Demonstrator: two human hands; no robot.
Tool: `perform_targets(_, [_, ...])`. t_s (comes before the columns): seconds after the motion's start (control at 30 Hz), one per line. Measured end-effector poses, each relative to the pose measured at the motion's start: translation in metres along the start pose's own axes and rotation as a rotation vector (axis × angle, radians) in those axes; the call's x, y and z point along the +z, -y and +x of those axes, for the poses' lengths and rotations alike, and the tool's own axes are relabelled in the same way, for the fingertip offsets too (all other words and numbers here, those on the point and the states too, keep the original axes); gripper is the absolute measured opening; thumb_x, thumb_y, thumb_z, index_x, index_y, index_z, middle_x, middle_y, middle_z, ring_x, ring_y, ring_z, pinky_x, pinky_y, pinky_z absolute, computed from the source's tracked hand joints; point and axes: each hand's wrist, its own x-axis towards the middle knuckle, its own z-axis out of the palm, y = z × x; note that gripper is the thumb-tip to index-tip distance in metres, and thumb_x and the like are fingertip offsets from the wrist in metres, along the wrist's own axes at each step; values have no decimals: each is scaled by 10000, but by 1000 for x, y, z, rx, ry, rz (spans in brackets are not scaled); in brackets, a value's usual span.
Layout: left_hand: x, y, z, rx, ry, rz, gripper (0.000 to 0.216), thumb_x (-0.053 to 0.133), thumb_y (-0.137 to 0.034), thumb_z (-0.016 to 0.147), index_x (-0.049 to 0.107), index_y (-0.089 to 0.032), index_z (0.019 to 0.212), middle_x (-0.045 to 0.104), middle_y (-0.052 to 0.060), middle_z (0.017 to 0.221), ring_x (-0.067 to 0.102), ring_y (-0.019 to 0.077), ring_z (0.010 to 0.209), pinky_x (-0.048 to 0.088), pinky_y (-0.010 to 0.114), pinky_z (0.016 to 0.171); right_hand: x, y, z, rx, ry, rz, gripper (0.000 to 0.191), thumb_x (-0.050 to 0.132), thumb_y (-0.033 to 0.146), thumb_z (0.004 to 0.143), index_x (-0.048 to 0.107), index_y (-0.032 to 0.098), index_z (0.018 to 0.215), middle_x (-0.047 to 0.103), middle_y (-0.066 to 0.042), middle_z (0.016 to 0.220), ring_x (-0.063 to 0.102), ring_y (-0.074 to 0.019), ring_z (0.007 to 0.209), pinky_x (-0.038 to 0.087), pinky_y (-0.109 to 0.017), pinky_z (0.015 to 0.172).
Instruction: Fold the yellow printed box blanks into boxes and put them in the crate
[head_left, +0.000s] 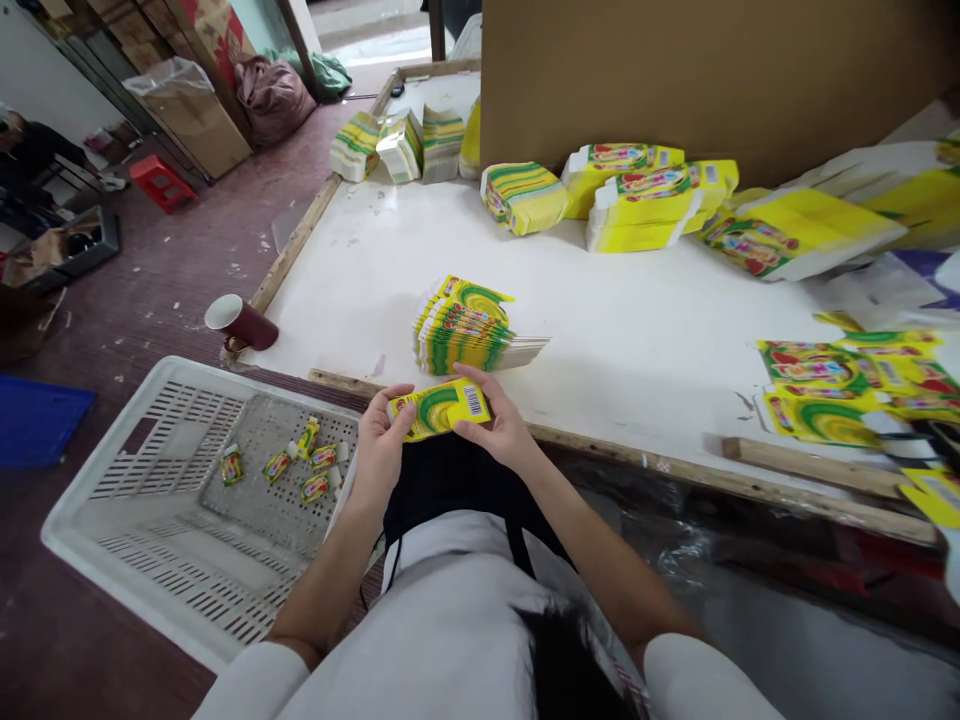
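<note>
A small yellow and green carton with a barcode is held level between my two hands, just over the table's near edge. My left hand grips its left end, thumb on top. Around the right end, my right hand closes with the thumb below the barcode and fingers along the far side. Just beyond lies a fanned stack of flat cartons on the white table. To the left, a white plastic crate holds several small folded cartons on its perforated floor.
Bundles of flat cartons line the table's back against a cardboard sheet. A maroon mug sits at the left corner. More cartons and a wooden strip lie right. A red stool and a person stay far left.
</note>
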Motion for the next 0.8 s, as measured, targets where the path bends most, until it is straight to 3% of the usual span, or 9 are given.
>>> perform_targets(0.13, [3,2,-4,20,-54,-98,414,785,-389,765,603,-180,1072,703,-6,827,675,110,685,535,214,665,17,-4,-4,28,-187,67,435,640,363,902,516,251,1305,624,-101,1235,629,-247,1118,509,-433,1004])
perform_targets(0.3, [3,2,-8,16,-59,-133,401,803,-379,747,610,-172,1030,703,-1,816,662,104,677,532,206,658,19,1,-2,-13,-103,91,635,685,508,849,439,248,1373,546,-146,1382,571,-282,1227,523,-422,974])
perform_targets(0.43, [3,6,-9,3,-71,-182,413,825,-360,715,601,-177,1010,698,-3,853,656,96,708,525,197,682,20,5,2,23,-233,43,395,655,434,892,512,238,1203,663,-112,1219,654,-239,1067,538,-390,916])
perform_targets(0.53, [1,10,-8,-29,-69,-206,461,843,-347,680,586,-183,1026,696,1,859,655,102,707,528,208,684,21,4,6,99,-152,80,456,677,414,877,481,225,1243,692,-106,1162,691,-218,967,553,-383,894])
perform_targets(0.63, [-1,16,-6,0,-85,-175,442,809,-344,721,571,-189,1060,689,12,922,658,111,766,533,223,731,26,2,7,130,-110,113,436,536,431,962,441,211,1326,679,-131,1215,684,-223,1042,546,-397,930])
perform_targets(0.73, [-8,20,-5,50,-105,-83,396,762,-343,768,550,-199,1071,667,10,937,646,118,800,527,238,768,33,5,8,119,-121,-61,358,386,378,1022,475,191,1314,679,-149,1217,659,-230,1114,523,-416,967])
perform_targets(0.8, [-22,17,-6,78,-155,29,371,727,-363,796,544,-201,1076,648,7,919,629,118,788,517,234,757,31,13,11,87,-29,-173,392,433,361,1007,451,190,1360,653,-156,1271,661,-232,1109,531,-414,957])
